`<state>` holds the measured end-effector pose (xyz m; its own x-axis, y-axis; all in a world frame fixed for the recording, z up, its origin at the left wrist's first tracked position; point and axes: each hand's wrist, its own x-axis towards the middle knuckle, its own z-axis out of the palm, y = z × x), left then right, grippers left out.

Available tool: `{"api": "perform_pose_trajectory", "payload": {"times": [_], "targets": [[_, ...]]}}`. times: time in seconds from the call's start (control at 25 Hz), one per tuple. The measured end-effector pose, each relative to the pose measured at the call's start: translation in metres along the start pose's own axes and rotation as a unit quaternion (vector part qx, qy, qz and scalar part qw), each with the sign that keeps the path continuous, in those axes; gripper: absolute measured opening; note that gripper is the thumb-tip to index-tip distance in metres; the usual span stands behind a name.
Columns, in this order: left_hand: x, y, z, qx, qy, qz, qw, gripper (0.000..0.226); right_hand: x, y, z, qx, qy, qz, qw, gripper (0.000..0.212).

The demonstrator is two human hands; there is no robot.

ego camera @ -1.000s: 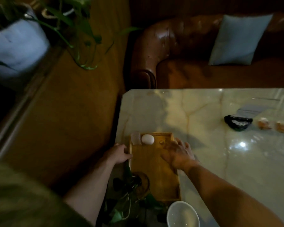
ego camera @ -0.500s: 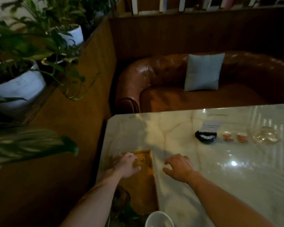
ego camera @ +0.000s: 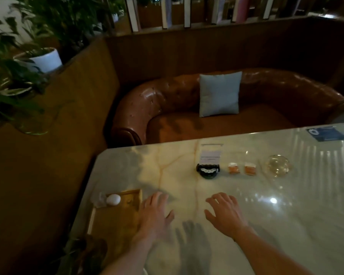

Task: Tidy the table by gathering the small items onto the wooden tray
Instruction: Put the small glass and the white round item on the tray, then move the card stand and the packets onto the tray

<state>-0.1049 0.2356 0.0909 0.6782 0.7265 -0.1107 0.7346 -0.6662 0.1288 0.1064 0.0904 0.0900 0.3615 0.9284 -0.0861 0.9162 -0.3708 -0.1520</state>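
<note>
The wooden tray [ego camera: 115, 219] lies at the near left corner of the marble table [ego camera: 266, 225]. At its far end sit a white oval object [ego camera: 113, 199] and a small clear item [ego camera: 99, 198]. My left hand [ego camera: 156, 213] hovers open just right of the tray, fingers spread. My right hand [ego camera: 224, 212] is open over bare marble, holding nothing. Farther back stand a black round holder [ego camera: 208, 171], two small orange packets [ego camera: 233, 168] [ego camera: 250, 168] and a clear glass ashtray [ego camera: 279, 168].
A blue card [ego camera: 324, 133] lies at the far right edge. A brown leather sofa [ego camera: 167, 108] with a grey cushion [ego camera: 218, 94] curves behind the table. Potted plants [ego camera: 46, 58] stand on the wooden ledge at left. A dark plant sits below the tray.
The view has lifted and swung right. My left hand left the tray and now hovers beside it over the marble. My right hand moved slightly right; both are spread open.
</note>
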Motion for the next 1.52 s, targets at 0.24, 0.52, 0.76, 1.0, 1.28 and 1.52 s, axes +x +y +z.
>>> {"api": "perform_pose_trajectory", "payload": {"times": [0.24,0.52,0.76,1.0,1.28,1.52], "targets": [[-0.004,0.066,0.022,-0.019,0.012,-0.027,0.999,0.064,-0.024,0.074,0.000,0.010,-0.022,0.009,1.000,0.048],[0.028,0.090,0.033,-0.070,-0.002,-0.073,0.995,0.066,-0.015,0.129,-0.002,0.012,-0.055,0.018,0.998,0.048],[0.083,0.087,0.031,-0.053,-0.042,-0.044,0.997,0.069,0.025,0.159,-0.006,-0.002,-0.080,0.031,0.996,0.048],[0.152,0.081,0.032,-0.023,-0.102,-0.031,0.994,0.076,0.085,0.180,-0.003,-0.017,-0.111,0.031,0.993,0.054],[0.236,0.080,0.054,-0.059,-0.152,-0.038,0.986,0.089,0.153,0.196,0.013,-0.032,-0.120,0.027,0.992,0.060],[0.278,0.077,0.086,-0.113,-0.143,-0.026,0.983,0.095,0.199,0.213,0.031,-0.047,-0.148,0.033,0.987,0.080]]}}
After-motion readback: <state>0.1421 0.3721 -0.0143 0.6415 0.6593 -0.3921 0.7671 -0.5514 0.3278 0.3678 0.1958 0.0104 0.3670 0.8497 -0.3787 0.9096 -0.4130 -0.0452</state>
